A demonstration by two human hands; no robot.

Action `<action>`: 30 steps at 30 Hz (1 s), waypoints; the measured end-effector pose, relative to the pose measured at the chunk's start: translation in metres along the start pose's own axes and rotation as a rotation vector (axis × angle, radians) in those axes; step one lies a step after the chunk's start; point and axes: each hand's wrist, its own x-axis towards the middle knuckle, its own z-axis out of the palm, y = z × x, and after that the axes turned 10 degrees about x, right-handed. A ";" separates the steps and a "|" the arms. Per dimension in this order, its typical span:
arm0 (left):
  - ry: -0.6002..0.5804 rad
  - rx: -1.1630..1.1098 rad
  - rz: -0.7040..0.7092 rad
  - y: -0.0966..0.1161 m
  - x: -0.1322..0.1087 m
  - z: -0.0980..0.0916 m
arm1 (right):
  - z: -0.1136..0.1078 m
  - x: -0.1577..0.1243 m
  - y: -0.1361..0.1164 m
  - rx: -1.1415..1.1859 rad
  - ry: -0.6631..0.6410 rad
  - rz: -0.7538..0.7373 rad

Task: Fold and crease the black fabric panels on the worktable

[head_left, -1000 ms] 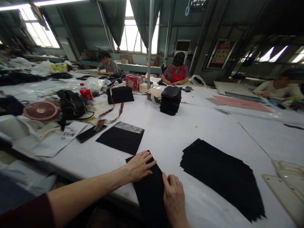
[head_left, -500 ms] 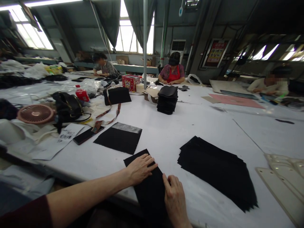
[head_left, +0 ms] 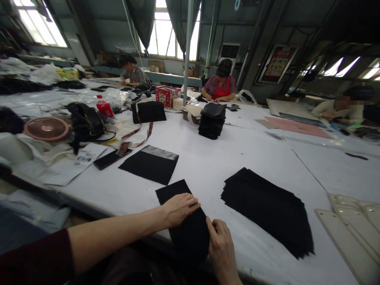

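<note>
A black sheet [head_left: 190, 237] lies at the near edge of the white table [head_left: 208, 162], its lower part hanging past the edge. My left hand [head_left: 180, 209] rests flat on top of it, fingers stretched toward its right side. At the sheet's right edge, my right hand [head_left: 220, 241] has its index finger along the border and its other fingers curled, pinching that edge. To the right is a fanned stack of black sheets [head_left: 267, 209]. Another black piece with a shiny grey strip [head_left: 148, 164] lies to the upper left.
A phone [head_left: 111, 159], a pink fan [head_left: 46, 128] and a black bag [head_left: 87, 120] are at left. Farther back stands a black pile [head_left: 211, 120] beside a pole [head_left: 187, 51]. Beige panels [head_left: 350, 233] lie at right. Three people sit across the table.
My left hand has slid slightly down along the sheet toward its right edge, and my right hand has shifted slightly right with that edge. The camera view has tilted a little.
</note>
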 end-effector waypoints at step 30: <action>-0.002 0.010 0.063 0.040 0.008 -0.003 | -0.025 -0.017 -0.001 -0.030 -0.003 -0.026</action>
